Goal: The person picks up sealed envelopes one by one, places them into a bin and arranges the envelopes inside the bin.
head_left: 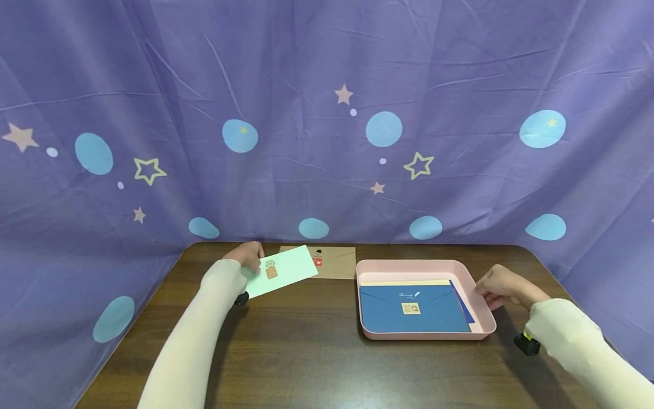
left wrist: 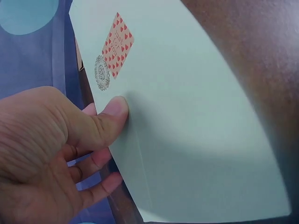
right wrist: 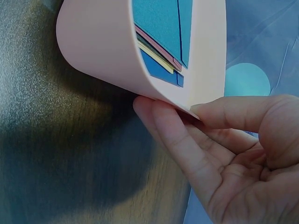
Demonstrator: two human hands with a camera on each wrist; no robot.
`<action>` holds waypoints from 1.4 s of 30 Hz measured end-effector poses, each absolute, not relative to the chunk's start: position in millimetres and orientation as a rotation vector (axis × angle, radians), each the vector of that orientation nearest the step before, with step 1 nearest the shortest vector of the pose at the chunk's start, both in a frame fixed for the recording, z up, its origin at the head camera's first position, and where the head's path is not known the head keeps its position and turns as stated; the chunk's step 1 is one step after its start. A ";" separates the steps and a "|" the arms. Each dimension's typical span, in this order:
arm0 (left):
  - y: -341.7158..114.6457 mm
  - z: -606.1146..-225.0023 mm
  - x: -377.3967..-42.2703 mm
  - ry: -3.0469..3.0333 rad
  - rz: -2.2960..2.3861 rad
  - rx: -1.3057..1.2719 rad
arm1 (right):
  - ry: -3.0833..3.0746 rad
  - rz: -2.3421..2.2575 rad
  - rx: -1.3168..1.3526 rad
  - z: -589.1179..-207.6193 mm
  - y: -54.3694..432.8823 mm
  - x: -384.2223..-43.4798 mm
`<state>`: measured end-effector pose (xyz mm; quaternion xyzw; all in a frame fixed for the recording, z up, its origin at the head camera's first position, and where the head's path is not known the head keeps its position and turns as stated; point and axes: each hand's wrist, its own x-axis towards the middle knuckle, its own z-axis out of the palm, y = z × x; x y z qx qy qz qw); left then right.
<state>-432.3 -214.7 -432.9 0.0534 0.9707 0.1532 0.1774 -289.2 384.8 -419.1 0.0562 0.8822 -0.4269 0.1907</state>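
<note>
My left hand [head_left: 247, 257] pinches a pale mint-green envelope [head_left: 286, 271] along one edge, thumb on top in the left wrist view. A heart-patterned "just for you" sticker [left wrist: 118, 45] and a round lacy stamp [left wrist: 102, 73] mark that envelope. On the right, my right hand [head_left: 503, 286] pinches the right rim of a pink tray [head_left: 426, 336], thumb at the rim and fingers under it. Inside the tray lie stacked envelopes, a blue envelope [head_left: 409, 318] with a small label on top. Edges of other colours show beneath it in the right wrist view.
A brown kraft envelope [head_left: 339, 264] with a red mark lies at the table's back edge, partly behind the mint-green one. The dark wooden table [head_left: 286, 352] ends at a purple curtain [head_left: 306, 142] with stars and blue spots.
</note>
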 end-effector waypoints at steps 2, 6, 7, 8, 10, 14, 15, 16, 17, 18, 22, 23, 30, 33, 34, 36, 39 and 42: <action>-216.5 -431.5 -429.7 2.749 0.435 0.157 | 2.478 -1.199 0.159 -419.3 384.7 -289.2; -219.8 -426.5 -425.4 2.742 0.439 0.170 | 2.479 -1.202 0.154 -419.9 385.3 -288.5; -220.6 -424.7 -424.0 2.738 0.438 0.172 | 2.477 -1.207 0.151 -419.9 385.5 -288.2; -221.3 -422.6 -422.4 2.734 0.440 0.174 | 2.475 -1.210 0.148 -419.8 385.6 -288.0; -222.1 -417.8 -418.9 2.721 0.444 0.167 | 2.473 -1.212 0.139 -419.1 385.7 -287.7; -223.3 -408.5 -412.1 2.710 0.475 0.143 | 2.471 -1.210 0.131 -417.9 384.9 -287.6; -223.3 -406.4 -411.1 2.707 0.488 0.140 | 2.473 -1.209 0.137 -418.0 384.6 -287.6; -223.3 -404.6 -410.5 2.706 0.499 0.139 | 2.475 -1.207 0.142 -418.2 384.4 -287.5; -222.8 -402.7 -409.9 2.707 0.517 0.141 | 2.478 -1.205 0.144 -418.3 384.2 -287.5; -222.4 -401.4 -409.7 2.708 0.531 0.145 | 2.480 -1.205 0.144 -418.6 384.0 -287.3; -221.2 -395.0 -411.6 2.722 0.530 0.203 | 2.491 -1.203 0.147 -419.2 383.2 -286.6; -220.6 -392.6 -411.7 2.726 0.525 0.219 | 2.494 -1.201 0.146 -419.2 383.2 -286.5; -213.5 -372.7 -405.4 2.732 0.531 0.285 | 2.502 -1.189 0.153 -418.7 383.0 -286.0; -210.7 -367.8 -403.7 2.735 0.540 0.302 | 2.499 -1.198 0.156 -418.7 383.0 -285.3; -209.7 -366.6 -403.6 2.741 0.535 0.315 | 2.499 -1.198 0.154 -418.5 382.9 -285.2; -207.4 -364.4 -403.4 2.757 0.518 0.345 | 2.497 -1.197 0.153 -418.3 382.9 -285.2; -202.3 -360.3 -402.2 2.786 0.468 0.406 | 2.493 -1.193 0.153 -418.2 382.8 -285.8; -196.3 -354.9 -399.3 2.805 0.416 0.460 | 2.488 -1.191 0.143 -417.8 382.5 -286.0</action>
